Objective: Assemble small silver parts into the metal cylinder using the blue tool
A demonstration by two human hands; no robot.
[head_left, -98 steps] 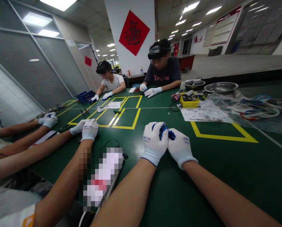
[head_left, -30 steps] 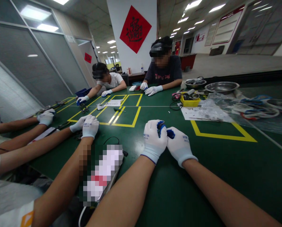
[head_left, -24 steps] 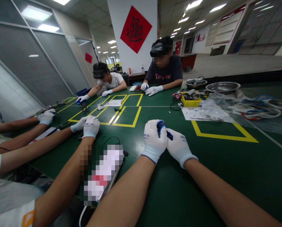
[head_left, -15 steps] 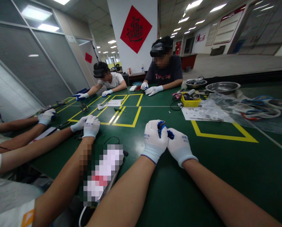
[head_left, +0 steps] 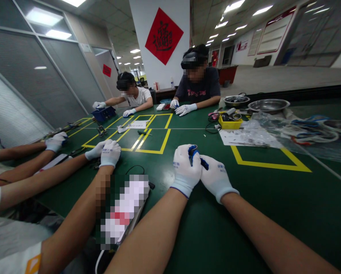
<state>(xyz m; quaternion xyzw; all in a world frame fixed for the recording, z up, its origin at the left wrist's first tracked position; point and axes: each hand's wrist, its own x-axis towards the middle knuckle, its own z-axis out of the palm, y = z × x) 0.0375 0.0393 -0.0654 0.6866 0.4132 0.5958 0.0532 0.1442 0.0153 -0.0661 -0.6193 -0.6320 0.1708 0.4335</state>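
Observation:
Both of my hands wear white gloves with blue palms and meet above the green table (head_left: pixel 216 236). My left hand (head_left: pixel 186 167) is closed, its fingers curled round something small and dark that shows only in part near the fingertips. Against its right side rests my right hand (head_left: pixel 217 175), also closed, with thumb and fingers pressed together. Whatever the right hand may hold is hidden by the glove. To the left of my left forearm lies a blurred-out white and red object (head_left: pixel 124 209) beside a dark cable.
A co-worker's gloved hands (head_left: pixel 110 152) are close on the left. Two people work across the table near a blue bin (head_left: pixel 104 113). At right are a yellow bin (head_left: pixel 230 121), metal bowls (head_left: pixel 269 105), papers and plastic bags (head_left: pixel 273 125). A screwdriver (head_left: pixel 144 133) lies mid-table.
My hands have barely moved, with a slight shift of the fingers. Across the table, the person at left has raised an arm, and the blue bin now shows more fully under that hand.

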